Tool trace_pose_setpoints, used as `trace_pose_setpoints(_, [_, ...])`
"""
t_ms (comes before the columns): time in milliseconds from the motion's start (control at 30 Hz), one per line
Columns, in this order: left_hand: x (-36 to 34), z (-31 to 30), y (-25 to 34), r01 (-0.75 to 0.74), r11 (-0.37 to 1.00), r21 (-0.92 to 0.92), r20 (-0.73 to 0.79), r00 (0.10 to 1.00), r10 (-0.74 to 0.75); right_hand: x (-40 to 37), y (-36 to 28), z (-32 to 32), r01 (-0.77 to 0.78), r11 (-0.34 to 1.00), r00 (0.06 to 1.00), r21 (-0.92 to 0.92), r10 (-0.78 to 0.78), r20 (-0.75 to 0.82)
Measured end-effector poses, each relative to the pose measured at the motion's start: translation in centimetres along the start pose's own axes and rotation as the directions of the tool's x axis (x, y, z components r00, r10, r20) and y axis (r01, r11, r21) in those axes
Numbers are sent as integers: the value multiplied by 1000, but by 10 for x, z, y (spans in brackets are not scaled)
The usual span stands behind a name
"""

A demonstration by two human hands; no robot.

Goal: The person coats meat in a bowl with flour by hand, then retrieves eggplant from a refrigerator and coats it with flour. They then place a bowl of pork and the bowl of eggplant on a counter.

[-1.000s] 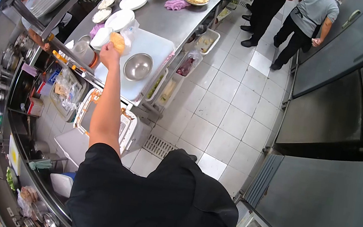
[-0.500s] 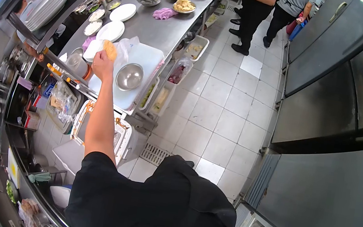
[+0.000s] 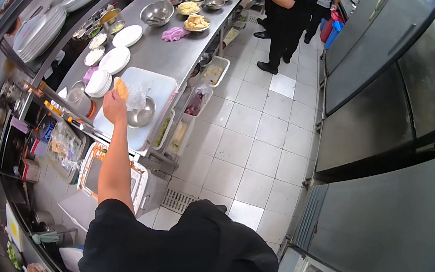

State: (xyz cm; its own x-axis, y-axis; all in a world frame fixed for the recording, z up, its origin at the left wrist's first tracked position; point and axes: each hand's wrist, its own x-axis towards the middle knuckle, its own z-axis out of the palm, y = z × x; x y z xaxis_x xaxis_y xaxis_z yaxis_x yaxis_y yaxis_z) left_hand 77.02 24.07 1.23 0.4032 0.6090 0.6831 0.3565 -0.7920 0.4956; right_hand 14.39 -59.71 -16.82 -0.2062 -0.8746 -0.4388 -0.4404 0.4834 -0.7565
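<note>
My left hand [image 3: 114,107] reaches over the worktable, its fingers closed on a flat, rounded orange-tan piece [image 3: 121,88] with a grainy look; its exact kind I cannot tell. Right beside the piece is a clear plastic bag [image 3: 137,95], overlapping the far rim of a steel bowl [image 3: 142,114]. The bowl sits on a white cutting board [image 3: 159,83]. A stack of white dishes [image 3: 99,83] stands just left of my fingers. My right hand is out of view.
Large white plates [image 3: 114,60] and bowls of ingredients [image 3: 196,23] line the steel table. A pink cloth [image 3: 174,34] lies among them. Below the edge are food tubs [image 3: 216,71]. A co-worker in black [image 3: 290,23] stands in the aisle; grey refrigerators [image 3: 383,228] are at right.
My view has shifted, so the table sits lower and further left. The plastic bag, earlier beyond the bowl, now overlaps its rim. The orange-tan piece stays in my left hand.
</note>
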Motion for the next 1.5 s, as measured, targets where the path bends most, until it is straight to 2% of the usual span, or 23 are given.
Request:
trace_pose_setpoints(200, [-4, 2, 4, 17, 1000, -4, 38, 999, -17, 0, 4, -13, -2, 999, 1000, 33, 3, -18])
trace_pose_setpoints(267, [-6, 4, 4, -37, 999, -7, 19, 999, 37, 0, 5, -18, -4, 999, 1000, 39, 5, -20])
trace_pose_setpoints(700, [-13, 0, 19, -54, 999, 9, 4, 999, 54, 4, 15, -56, -6, 996, 998, 89, 11, -59])
trace_pose_setpoints(767, [-11, 3, 14, 236, 971, -29, 31, 971, -235, 5, 15, -63, -2, 996, 998, 87, 7, -59])
trace_pose_setpoints(800, [-14, 3, 12, 238, 971, -26, 36, 971, -237, 6, 14, -69, 2, 996, 998, 88, 4, -65])
trace_pose_setpoints(867, [-15, 2, 10, 62, 998, 2, -28, 998, -62, 6, 16, -76, 1, 996, 998, 93, 5, -70])
trace_pose_setpoints(967, [-15, 4, 5, -33, 999, -29, -24, 999, 32, 8, 16, -88, 8, 995, 997, 95, -1, -74])
trace_pose_setpoints(1100, [-17, 6, 9, -38, 999, 3, 18, 999, 38, 13, 13, -104, 22, 994, 997, 103, -14, -78])
trace_pose_setpoints(1167, [-18, 8, 8, -89, 996, 6, 54, 995, 89, 16, 10, -111, 37, 993, 997, 108, -29, -78])
trace_pose_setpoints(1300, [-23, 6, 11, -88, 996, 16, 47, 995, 87, 20, 7, -119, 46, 992, 996, 121, -37, -76])
trace_pose_setpoints(1367, [-28, 5, 13, -103, 993, 63, 101, 990, 97, 20, 4, -120, 47, 991, 997, 127, -39, -71])
trace_pose_setpoints(1467, [-33, 30, -19, -181, 977, 117, 171, 972, 160, 20, -2, -113, 53, 991, 998, 122, -49, -36])
trace_pose_setpoints(1500, [-33, 28, -22, -115, 991, 74, 180, 979, 100, 20, -5, -109, 55, 991, 998, 121, -52, -27])
